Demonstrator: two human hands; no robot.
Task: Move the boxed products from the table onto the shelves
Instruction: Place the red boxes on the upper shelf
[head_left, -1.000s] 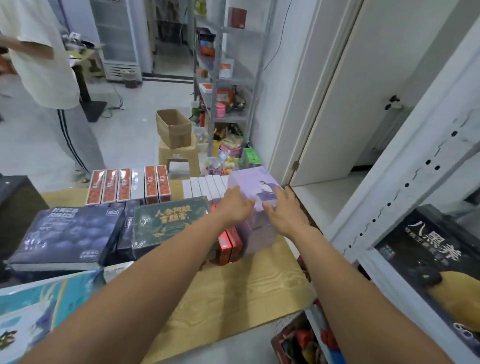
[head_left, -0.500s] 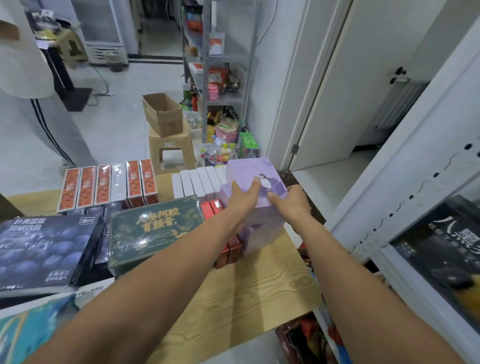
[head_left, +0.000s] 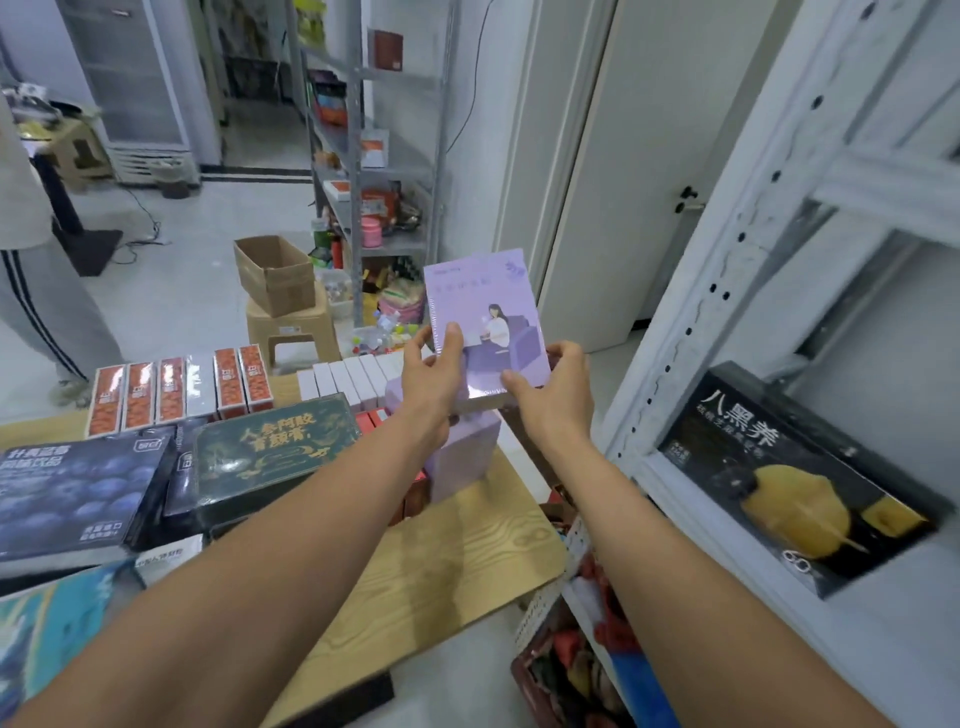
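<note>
I hold a flat purple box (head_left: 483, 306) with a seated figure printed on it, tilted up in the air above the table's right end. My left hand (head_left: 434, 376) grips its lower left edge, thumb on the front. My right hand (head_left: 553, 389) grips its lower right corner. Under it a second purple box (head_left: 465, 457) stays on the wooden table (head_left: 467, 561). The white metal shelf (head_left: 670, 364) stands to the right, with a black box (head_left: 795, 483) showing a yellow shape lying on it.
On the table lie a dark green box (head_left: 275, 447), a dark blue box (head_left: 78, 493), upright orange boxes (head_left: 171, 389) and white boxes (head_left: 353, 379). A cardboard carton (head_left: 275, 273) sits on a stool behind. A person stands far left. A grey rack (head_left: 358, 156) is at the back.
Both hands have lifted the top purple box off the stack and tipped it upright, raising it toward the right. The lower purple box stayed on the table.
</note>
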